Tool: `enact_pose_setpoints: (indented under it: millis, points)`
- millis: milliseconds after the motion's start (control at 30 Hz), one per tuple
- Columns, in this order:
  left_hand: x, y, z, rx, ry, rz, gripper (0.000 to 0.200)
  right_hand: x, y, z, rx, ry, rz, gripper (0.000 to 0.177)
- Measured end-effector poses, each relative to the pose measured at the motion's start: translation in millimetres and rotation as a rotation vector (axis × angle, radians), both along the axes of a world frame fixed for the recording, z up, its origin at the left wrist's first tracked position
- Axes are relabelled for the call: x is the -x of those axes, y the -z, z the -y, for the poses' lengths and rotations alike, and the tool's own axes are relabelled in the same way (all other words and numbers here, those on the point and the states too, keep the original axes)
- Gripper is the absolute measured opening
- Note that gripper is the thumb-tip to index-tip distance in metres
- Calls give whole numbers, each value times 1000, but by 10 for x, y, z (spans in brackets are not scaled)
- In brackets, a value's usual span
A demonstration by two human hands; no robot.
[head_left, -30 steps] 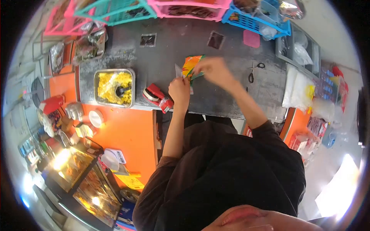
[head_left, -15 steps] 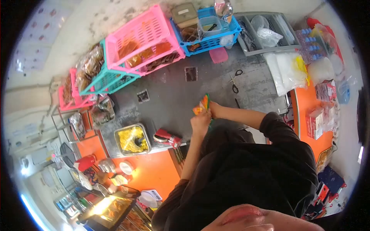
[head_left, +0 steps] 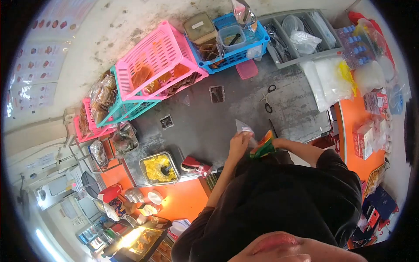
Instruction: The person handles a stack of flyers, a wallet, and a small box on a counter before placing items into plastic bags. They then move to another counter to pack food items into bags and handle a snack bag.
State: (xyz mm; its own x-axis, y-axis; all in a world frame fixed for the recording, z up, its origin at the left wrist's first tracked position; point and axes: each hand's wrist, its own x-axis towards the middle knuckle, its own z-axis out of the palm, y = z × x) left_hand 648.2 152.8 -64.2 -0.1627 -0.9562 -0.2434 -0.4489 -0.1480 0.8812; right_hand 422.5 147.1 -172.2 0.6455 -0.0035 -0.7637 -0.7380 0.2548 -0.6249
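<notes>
At the near edge of the dark counter (head_left: 209,126), my left hand (head_left: 239,144) pinches a clear plastic bag (head_left: 244,127) with a whitish lower part. My right hand (head_left: 279,143) is on an orange and green packet (head_left: 263,147), mostly behind it, close to my shirt. The two hands are a short way apart. Beyond my right hand lie a dark stick-like item (head_left: 273,128) and scissors (head_left: 268,98) with black handles. Two small clear packets with dark contents, one nearer (head_left: 166,122) and one farther (head_left: 216,94), rest on the counter.
A metal tray of yellow food (head_left: 159,168) and a red item (head_left: 196,166) sit at the near left edge. Pink (head_left: 152,61), teal and blue (head_left: 238,56) baskets line the back, beside a grey divided tray (head_left: 299,37). White plastic bags (head_left: 325,83) lie right.
My hands have moved apart and nearer my body, towards the right. The clear bag now shows in my left hand, and the orange and green packet is by my right. The view has shifted slightly.
</notes>
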Motion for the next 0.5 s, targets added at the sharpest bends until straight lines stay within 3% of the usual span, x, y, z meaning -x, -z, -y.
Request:
enact_pose_setpoints:
  millis: [100, 167, 267, 333, 467, 500]
  points:
    - [-18, -62, -49, 5, -34, -152, 28, 149, -44, -29, -381, 361, 82, 45]
    - [67, -169, -103, 112, 137, 88, 25, 130, -97, -63, -572, 565, 156, 46]
    - [161, -120, -106, -1, 71, 30, 21, 39, -210, -92, -685, 765, 263, 47]
    - [142, 14, -62, 88, -2, 70, 19, -28, -293, -57, -592, 823, 325, 48]
    - [-61, 152, 134, 193, -140, 183, 14, -267, -502, 231, -50, 742, 452, 49]
    - [-111, 118, 198, 171, -161, 232, 14, -322, -937, 451, 164, 553, 428, 49]
